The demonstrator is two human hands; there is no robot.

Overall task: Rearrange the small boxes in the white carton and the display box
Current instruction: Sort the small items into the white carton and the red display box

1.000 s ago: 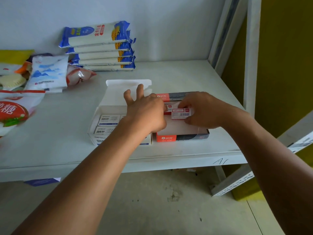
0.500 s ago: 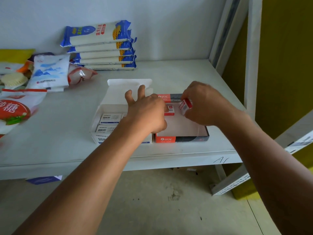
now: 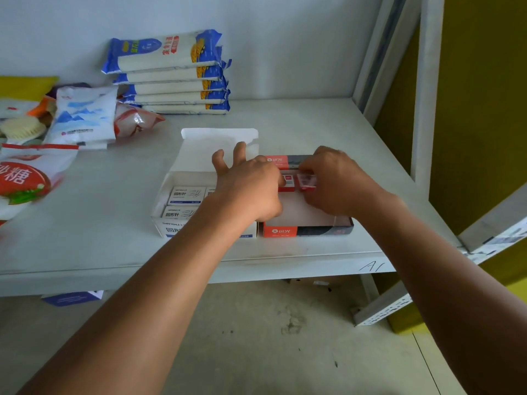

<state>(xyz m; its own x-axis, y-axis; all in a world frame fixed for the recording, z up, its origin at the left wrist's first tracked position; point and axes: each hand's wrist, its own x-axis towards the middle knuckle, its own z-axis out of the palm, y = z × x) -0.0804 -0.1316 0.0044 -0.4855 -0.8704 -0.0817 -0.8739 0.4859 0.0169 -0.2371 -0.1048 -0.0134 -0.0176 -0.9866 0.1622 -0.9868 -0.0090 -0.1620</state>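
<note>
A white carton (image 3: 171, 228) with its lid (image 3: 216, 143) folded back sits on the shelf and holds small white boxes (image 3: 186, 195) with blue print. Touching its right side is an orange and dark display box (image 3: 306, 230), mostly bare inside. At its back left corner stands a small red box (image 3: 288, 182). My right hand (image 3: 339, 181) grips a second small red box (image 3: 307, 181) right beside the first one. My left hand (image 3: 248, 186) lies over the carton's right part, its fingertips touching the standing red box, the other fingers spread.
A stack of blue and white noodle packs (image 3: 171, 72) stands against the back wall. Bags of sugar and salt (image 3: 82, 118) and a brush (image 3: 22, 128) lie at the left. The shelf's upright post (image 3: 425, 89) rises at the right; the shelf edge (image 3: 199, 276) runs below.
My right hand has carried the small red box down and back into the display box, setting it beside the standing one. My left hand has hardly moved.
</note>
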